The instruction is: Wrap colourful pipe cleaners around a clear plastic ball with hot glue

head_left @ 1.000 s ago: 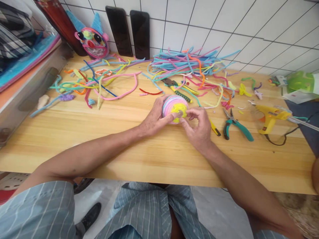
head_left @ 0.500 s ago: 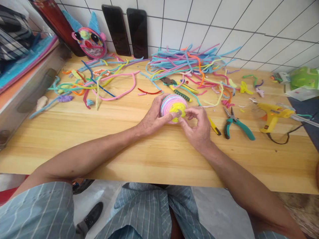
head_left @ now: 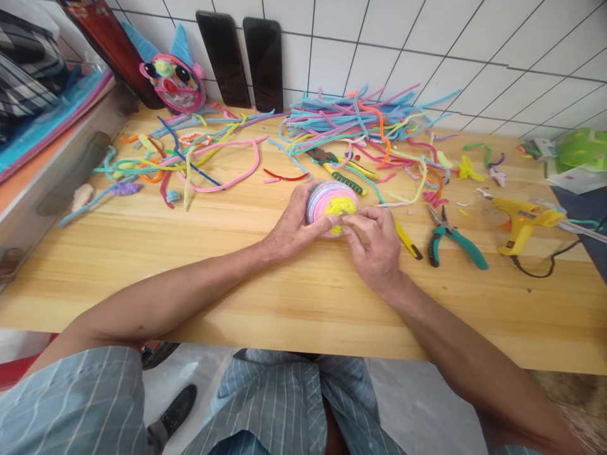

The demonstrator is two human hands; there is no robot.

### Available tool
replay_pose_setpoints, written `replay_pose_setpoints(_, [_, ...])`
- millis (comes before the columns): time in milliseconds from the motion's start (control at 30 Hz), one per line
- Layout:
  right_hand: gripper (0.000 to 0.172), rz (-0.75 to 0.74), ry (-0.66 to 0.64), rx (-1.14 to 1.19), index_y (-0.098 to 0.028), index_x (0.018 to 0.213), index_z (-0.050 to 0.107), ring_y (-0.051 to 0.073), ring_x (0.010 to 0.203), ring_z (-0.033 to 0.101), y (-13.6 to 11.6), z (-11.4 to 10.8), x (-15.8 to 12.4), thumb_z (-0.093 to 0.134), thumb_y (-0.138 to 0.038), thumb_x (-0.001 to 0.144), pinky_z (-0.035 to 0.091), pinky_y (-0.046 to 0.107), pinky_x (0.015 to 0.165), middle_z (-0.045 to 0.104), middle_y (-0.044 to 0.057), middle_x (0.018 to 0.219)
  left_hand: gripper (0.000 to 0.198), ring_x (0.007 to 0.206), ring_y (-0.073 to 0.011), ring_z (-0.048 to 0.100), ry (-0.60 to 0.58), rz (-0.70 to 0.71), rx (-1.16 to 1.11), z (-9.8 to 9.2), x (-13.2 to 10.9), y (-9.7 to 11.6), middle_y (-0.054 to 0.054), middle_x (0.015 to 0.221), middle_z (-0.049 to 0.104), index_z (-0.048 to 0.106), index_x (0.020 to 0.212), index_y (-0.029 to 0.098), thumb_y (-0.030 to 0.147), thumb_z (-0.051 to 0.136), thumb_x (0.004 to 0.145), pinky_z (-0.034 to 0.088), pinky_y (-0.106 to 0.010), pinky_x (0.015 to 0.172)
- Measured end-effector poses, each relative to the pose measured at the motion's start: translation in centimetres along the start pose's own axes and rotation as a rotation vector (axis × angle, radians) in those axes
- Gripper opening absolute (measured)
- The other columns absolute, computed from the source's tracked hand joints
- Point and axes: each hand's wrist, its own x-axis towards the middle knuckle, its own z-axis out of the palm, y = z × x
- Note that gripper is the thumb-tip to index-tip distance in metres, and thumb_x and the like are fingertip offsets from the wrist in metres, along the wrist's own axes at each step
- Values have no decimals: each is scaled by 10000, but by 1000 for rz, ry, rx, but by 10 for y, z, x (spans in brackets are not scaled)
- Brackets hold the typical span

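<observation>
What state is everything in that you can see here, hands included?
Left hand: gripping the side of the coiled piece
Right hand: curled at its yellow middle, exact grip hidden
Coiled piece: held, yellow middle showing
Teal-handled pliers: lying down, handles spread
Phones: propped against the wall, faces dark
Glue gun: lying on its side
Fuzzy stems: loosely heaped
Horned figure: upright

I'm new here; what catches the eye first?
Probably the bundle of mostly blue and pink stems at the back of the table. Next, the blue-horned pink figure at the back left. Then, at centre, the coiled pink, blue and yellow piece in the left hand, the right hand at its yellow part.
</observation>
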Motion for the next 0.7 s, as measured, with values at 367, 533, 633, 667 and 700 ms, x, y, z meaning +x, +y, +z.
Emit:
replay_pose_setpoints(367, [280,-195,99,-145,-328,1293,765,191,995,731,1,3,-1,707,-164,1074,635,348,804,716,56,1136,793,1556,-362,532,-24,56,52,-3,1,5,-184,1622,547,443,1563,235,719,710,994,421,-548,1353])
replay_pose_setpoints(533, [368,-222,116,-160,-332,1349,765,190,998,735,0,3,-1,723,-118,1052,628,325,810,728,53,1119,802,1555,-367,533,-20,68,43,-1,0,-1,-186,1618,547,446,1571,239,724,714,990,427,-557,1348])
replay_pose_setpoints(633, [416,-236,108,-165,-327,1377,769,193,991,732,0,2,-1,724,-92,1037,623,326,819,742,55,1103,794,1554,-367,534,-12,80,45,-1,0,-3,-179,1619,550,449,1574,256,718,722,989,428,-571,1349])
replay_pose_setpoints(667, [430,-241,105,-166,-329,1387,769,193,990,731,1,2,-2,724,-88,1034,619,326,821,747,56,1102,789,1553,-366,535,-11,84,46,-1,0,-3,-177,1621,550,450,1575,260,715,722,991,430,-575,1349])
replay_pose_setpoints(700, [443,-244,102,-169,-334,1399,767,193,988,730,1,1,-2,724,-87,1033,616,326,822,753,56,1104,784,1553,-365,536,-12,89,48,-1,-1,-3,-177,1623,549,450,1576,262,712,721,995,432,-576,1348])
